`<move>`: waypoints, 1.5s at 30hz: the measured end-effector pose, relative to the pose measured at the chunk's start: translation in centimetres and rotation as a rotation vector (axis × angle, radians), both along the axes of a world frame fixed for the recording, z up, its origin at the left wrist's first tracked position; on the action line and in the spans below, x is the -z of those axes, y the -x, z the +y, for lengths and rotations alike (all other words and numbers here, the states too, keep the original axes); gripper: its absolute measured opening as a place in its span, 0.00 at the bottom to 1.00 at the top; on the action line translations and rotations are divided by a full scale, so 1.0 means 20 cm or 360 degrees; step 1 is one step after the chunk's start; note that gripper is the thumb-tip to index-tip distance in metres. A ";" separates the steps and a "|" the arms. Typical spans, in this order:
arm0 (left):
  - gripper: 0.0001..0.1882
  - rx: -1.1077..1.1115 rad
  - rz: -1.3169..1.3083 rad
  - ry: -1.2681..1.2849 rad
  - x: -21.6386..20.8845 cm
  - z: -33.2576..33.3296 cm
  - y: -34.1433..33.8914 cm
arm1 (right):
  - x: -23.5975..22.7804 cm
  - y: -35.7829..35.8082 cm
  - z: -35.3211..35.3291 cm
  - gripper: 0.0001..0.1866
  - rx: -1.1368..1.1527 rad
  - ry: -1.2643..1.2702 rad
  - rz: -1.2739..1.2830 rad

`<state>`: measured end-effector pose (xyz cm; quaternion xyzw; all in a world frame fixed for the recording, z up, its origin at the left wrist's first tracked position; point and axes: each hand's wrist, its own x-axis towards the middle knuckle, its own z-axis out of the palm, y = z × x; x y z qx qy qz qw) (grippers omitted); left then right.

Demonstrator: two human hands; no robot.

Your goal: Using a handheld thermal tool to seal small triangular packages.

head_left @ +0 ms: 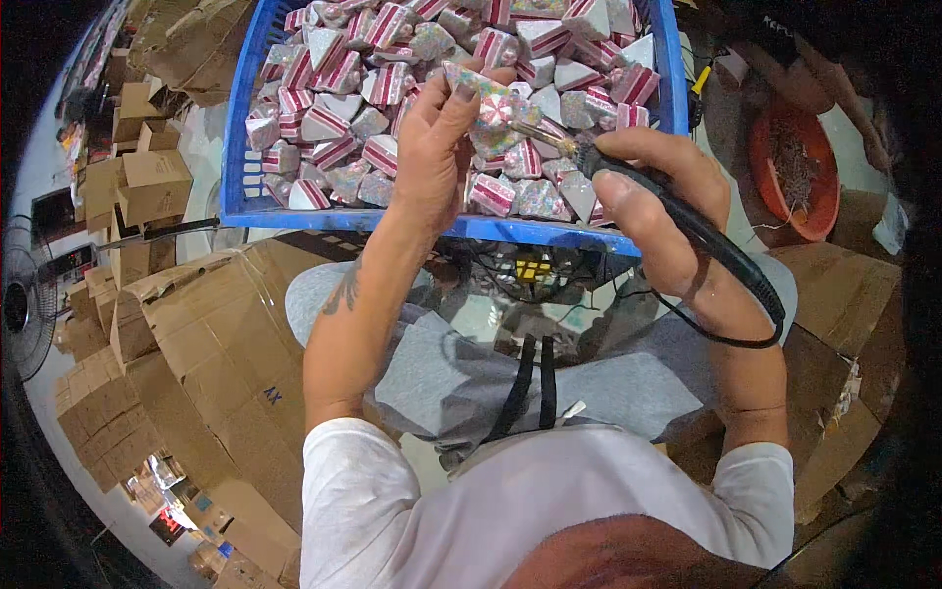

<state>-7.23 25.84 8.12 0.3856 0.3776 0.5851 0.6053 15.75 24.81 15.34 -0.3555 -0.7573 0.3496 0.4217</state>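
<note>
My left hand (pixel 439 145) holds a small glittery, triangular wrapped piece (pixel 488 102) pinched between thumb and fingers, above a blue plastic crate (pixel 343 218). My right hand (pixel 659 204) grips a black corded soldering-iron-like tool (pixel 687 221); its metal tip (pixel 543 135) touches the piece in my left hand. The crate is full of several similar wedge-shaped pieces (pixel 334 74), some red-and-white striped, some glittery silver. The tool's black cord (pixel 760 314) loops down past my right wrist.
Flattened and stacked cardboard boxes (pixel 167 324) fill the left side, and more cardboard (pixel 844 294) lies at the right. An orange round basin (pixel 800 172) sits at the right behind the crate. A fan (pixel 25 309) stands at the far left. My knees in grey trousers (pixel 442 363) are below the crate.
</note>
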 end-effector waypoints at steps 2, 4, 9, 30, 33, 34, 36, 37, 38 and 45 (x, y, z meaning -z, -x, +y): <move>0.30 -0.0040 -0.0045 0.0011 -0.01 -0.01 -0.01 | 0.00 0.01 -0.01 0.16 0.0032 0.0052 0.0016; 0.31 -0.0080 -0.0090 0.0021 -0.01 -0.01 -0.02 | 0.01 0.01 0.00 0.16 0.0022 0.0002 -0.0006; 0.31 -0.0056 -0.0067 -0.0003 -0.02 -0.02 -0.02 | 0.02 0.01 0.00 0.15 0.0014 0.0000 -0.0028; 0.29 -0.0129 0.0230 -0.0138 -0.01 -0.01 -0.02 | 0.02 0.02 -0.01 0.14 0.0057 0.0160 -0.0003; 0.28 -0.0154 0.0198 -0.0126 -0.01 -0.01 -0.02 | 0.00 0.02 -0.01 0.14 0.0018 0.0268 0.0036; 0.28 -0.0155 0.0197 -0.0129 -0.01 -0.02 -0.03 | 0.00 0.02 0.00 0.14 0.0002 0.0198 0.0035; 0.27 -0.0138 0.0187 -0.0113 -0.02 -0.02 -0.03 | 0.01 0.02 0.01 0.14 -0.0015 0.0129 0.0036; 0.27 -0.0138 0.0187 -0.0112 -0.03 -0.02 -0.03 | 0.01 0.02 0.01 0.14 -0.0008 0.0087 0.0008; 0.27 -0.0139 0.0191 -0.0112 -0.03 -0.02 -0.03 | 0.01 0.02 0.01 0.14 -0.0001 0.0046 -0.0020; 0.27 -0.0143 0.0209 -0.0161 -0.01 -0.01 -0.04 | 0.00 0.02 0.01 0.14 -0.0018 0.0158 -0.0031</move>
